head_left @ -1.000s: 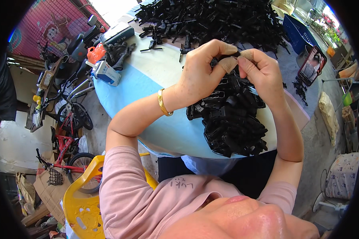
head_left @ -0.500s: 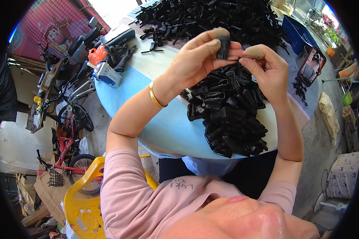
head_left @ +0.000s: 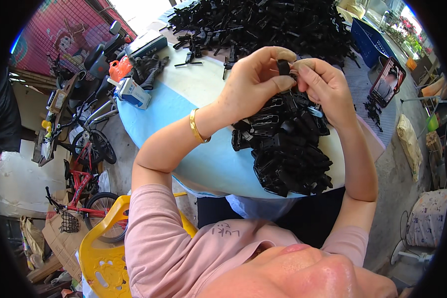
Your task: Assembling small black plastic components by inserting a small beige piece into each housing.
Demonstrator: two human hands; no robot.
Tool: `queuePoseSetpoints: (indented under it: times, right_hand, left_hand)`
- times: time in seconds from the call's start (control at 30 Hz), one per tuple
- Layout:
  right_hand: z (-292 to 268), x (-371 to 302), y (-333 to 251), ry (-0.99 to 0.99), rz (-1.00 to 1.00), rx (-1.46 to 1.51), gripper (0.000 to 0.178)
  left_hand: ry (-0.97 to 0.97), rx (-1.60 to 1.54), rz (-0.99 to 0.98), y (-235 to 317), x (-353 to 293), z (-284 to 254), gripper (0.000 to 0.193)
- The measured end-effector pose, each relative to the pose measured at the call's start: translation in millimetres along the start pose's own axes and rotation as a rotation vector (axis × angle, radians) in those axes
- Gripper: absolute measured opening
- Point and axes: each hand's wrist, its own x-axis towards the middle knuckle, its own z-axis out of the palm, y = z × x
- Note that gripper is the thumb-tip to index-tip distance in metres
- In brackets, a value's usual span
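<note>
Between its thumb and fingers, my left hand (head_left: 255, 82) grips a small black plastic part (head_left: 283, 68). My right hand (head_left: 327, 87) meets it from the right, thumb and forefinger pinched at the part's edge; whatever is in that pinch is too small to name. Coverings wrap some of my fingertips. Right below both hands lies a heap of black plastic parts (head_left: 293, 159), close to the table's near edge. Beyond my hands spreads a larger pile of similar black parts with thin prongs (head_left: 263, 25).
The table (head_left: 149, 126) has a pale blue and cream cover. A phone on a stand (head_left: 388, 82) and a blue basket (head_left: 370, 44) are at right. At left lie a carton (head_left: 134, 93), dark gloves (head_left: 148, 69) and an orange bag (head_left: 120, 68). A yellow chair (head_left: 102, 253) is nearby.
My left hand has turned and closed more around the black part. Both hands have come together, my right fingers now at the part's edge.
</note>
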Motion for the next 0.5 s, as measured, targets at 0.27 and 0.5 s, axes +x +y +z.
queuePoseSetpoints:
  times: [0.27, 0.5]
  right_hand:
    - [7.0, -3.8, -1.8, -0.020, 0.067, -0.020, 0.017]
    - [11.6, -5.4, -0.4, 0.018, 0.042, -0.066, 0.017]
  left_hand:
    - [0.076, 0.100, 0.072, -6.0, -2.1, 0.4, 0.028]
    - [0.132, 0.414, 0.234, -7.6, -8.6, 2.1, 0.029]
